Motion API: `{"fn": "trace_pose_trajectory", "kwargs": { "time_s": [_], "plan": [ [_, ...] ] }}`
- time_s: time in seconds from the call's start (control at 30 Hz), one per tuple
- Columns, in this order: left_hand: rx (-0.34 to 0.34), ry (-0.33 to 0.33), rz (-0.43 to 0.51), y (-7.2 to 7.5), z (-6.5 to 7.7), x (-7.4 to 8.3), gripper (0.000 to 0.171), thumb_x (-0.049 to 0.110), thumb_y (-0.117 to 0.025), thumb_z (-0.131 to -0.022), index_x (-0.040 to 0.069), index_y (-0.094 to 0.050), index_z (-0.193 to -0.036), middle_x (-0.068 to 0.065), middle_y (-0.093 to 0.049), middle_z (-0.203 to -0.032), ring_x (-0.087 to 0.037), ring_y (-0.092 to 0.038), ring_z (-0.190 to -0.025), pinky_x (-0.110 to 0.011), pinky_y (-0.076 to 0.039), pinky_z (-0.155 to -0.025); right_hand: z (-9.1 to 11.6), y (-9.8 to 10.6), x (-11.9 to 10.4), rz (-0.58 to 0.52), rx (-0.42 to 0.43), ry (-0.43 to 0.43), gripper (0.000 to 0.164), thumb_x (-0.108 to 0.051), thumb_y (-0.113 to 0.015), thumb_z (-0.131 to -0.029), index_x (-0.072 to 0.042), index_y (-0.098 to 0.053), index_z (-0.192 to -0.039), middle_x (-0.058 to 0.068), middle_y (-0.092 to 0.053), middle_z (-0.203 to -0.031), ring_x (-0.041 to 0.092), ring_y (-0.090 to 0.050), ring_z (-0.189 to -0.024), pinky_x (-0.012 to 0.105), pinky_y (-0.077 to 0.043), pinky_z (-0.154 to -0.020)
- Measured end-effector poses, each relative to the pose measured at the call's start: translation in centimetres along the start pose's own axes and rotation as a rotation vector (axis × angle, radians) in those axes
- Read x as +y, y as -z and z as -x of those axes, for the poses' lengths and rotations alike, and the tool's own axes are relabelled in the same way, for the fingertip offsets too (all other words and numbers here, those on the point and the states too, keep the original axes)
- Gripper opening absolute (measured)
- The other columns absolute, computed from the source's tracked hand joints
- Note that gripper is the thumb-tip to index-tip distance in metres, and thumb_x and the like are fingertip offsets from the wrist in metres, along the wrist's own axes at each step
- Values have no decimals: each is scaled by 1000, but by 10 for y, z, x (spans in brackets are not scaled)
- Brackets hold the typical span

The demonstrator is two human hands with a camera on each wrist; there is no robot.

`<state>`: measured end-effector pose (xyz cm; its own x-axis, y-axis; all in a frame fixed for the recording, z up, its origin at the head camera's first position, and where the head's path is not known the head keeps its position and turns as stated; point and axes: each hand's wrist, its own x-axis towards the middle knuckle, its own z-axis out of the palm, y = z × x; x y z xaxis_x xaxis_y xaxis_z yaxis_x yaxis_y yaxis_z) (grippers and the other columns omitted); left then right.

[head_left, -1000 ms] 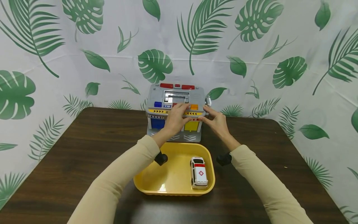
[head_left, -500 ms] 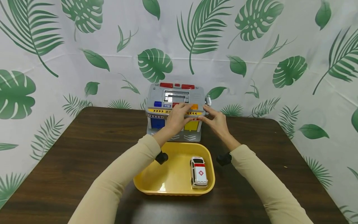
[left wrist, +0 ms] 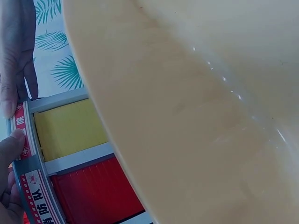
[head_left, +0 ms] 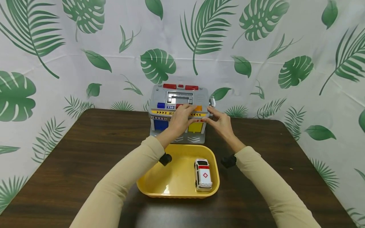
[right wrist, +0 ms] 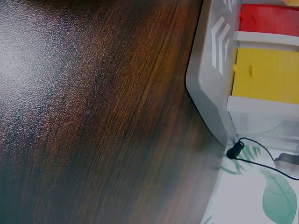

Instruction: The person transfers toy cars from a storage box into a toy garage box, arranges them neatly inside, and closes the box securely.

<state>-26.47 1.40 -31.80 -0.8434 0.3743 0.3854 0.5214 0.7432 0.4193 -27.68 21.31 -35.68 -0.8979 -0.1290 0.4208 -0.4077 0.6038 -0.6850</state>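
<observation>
A grey toy garage (head_left: 159,91) stands at the back of the table, with blue, red and yellow buttons along its roof. My left hand (head_left: 179,121) grips the roof's front edge near the middle, fingers on top and thumb beneath. To its right, my right hand (head_left: 221,124) pinches the same edge near the corner. The left wrist view shows both thumbs at the red-and-white sign strip (left wrist: 19,119), above a yellow door (left wrist: 70,130) and a red door (left wrist: 96,193). A blue door (head_left: 160,124) shows at the garage's left.
In front of the garage sits a yellow tray (head_left: 176,193), holding a white toy ambulance (head_left: 203,175) on its right side. Dark wooden table (head_left: 273,190) extends to both sides. A leaf-print cloth (head_left: 119,79) hangs behind. A black cord (right wrist: 254,162) hangs beside the garage.
</observation>
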Motion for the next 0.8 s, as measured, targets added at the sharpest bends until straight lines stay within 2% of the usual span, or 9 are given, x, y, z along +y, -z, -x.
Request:
{"fn": "trace_pose_trajectory", "kwargs": {
  "time_s": [0.53, 0.8],
  "plan": [
    [-28, 5, -8, 6, -7, -2, 47, 24, -68, -86, 12, -57, -130, -8, -57, -127, -25, -52, -115, -36, -44, -101, -5, 0, -4, 9, -1, -6, 57, -28, -71, -82, -7, -54, -132, 13, -51, -136, 29, -56, -118, 43, -50, -91],
    [-41, 20, 12, 5, -7, -2, 47, 22, -67, -87, 13, -55, -132, -7, -56, -129, -24, -51, -118, -36, -43, -102, -5, -2, -5, -10, -8, -38, 58, -29, -71, -81, -7, -54, -133, 12, -50, -138, 29, -56, -118, 41, -50, -92]
  ]
}}
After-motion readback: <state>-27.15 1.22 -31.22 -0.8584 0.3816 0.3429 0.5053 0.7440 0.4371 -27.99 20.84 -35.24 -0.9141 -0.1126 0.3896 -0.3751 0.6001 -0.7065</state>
